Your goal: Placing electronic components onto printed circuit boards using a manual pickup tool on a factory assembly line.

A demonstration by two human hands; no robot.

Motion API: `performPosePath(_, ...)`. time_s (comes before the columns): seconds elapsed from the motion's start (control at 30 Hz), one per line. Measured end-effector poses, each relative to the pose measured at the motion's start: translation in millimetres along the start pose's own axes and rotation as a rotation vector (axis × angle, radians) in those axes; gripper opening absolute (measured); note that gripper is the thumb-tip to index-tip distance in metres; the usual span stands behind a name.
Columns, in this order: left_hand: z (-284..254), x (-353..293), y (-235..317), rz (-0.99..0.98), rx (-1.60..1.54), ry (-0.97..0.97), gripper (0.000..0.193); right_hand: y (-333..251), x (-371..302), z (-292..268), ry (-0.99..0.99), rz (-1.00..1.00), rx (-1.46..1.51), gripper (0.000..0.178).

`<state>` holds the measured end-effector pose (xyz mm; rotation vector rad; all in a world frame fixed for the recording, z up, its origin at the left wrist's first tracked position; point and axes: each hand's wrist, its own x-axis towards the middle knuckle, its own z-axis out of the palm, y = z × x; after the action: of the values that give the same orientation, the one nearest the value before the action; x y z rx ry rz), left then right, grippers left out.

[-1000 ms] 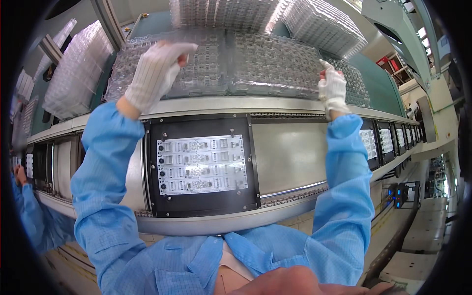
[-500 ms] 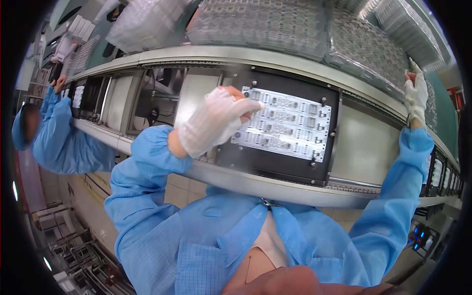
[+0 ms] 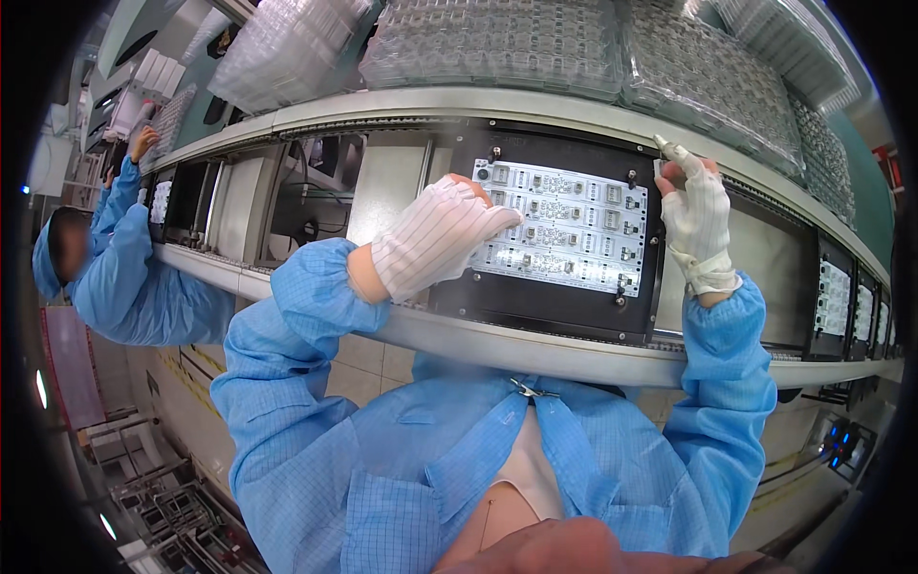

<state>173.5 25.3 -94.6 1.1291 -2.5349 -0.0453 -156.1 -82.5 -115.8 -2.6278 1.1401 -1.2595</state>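
Note:
A white circuit board panel (image 3: 564, 251), with rows of small parts on it, lies in a black carrier frame (image 3: 535, 311) on the conveyor in front of me. Over the panel's left side is my left hand (image 3: 440, 234) in a white glove with bare fingertips. Its fingers are curled in and its thumb points right across the panel; whatever they hold is hidden. My right hand (image 3: 698, 215), gloved alike, is at the carrier's upper right edge. Thumb and forefinger are drawn close together there, and anything between them is too small to make out.
Stacked clear plastic trays (image 3: 497, 48) filled with small parts stand beyond the conveyor rail (image 3: 402, 103). More carriers with white boards (image 3: 834, 297) sit to the right on the line. At the far left a co-worker in blue (image 3: 158, 273) reaches over the conveyor.
My right hand has come back from the trays at the far right to the carrier's right edge. My left hand has shifted slightly right and down over the panel.

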Motion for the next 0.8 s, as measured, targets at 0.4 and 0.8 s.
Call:
performPosePath(0.4,-2.7,7.7,-8.7,-0.118,-0.229,-0.024,0.033,-21.2,-1.1,4.9,-0.082,0.141,0.126,0.049)
performPosePath(0.8,0.2,9.8,-13.9,-0.038,-0.1,-0.04,0.032,-34.5,2.2,9.7,-0.125,0.139,0.2,0.053)
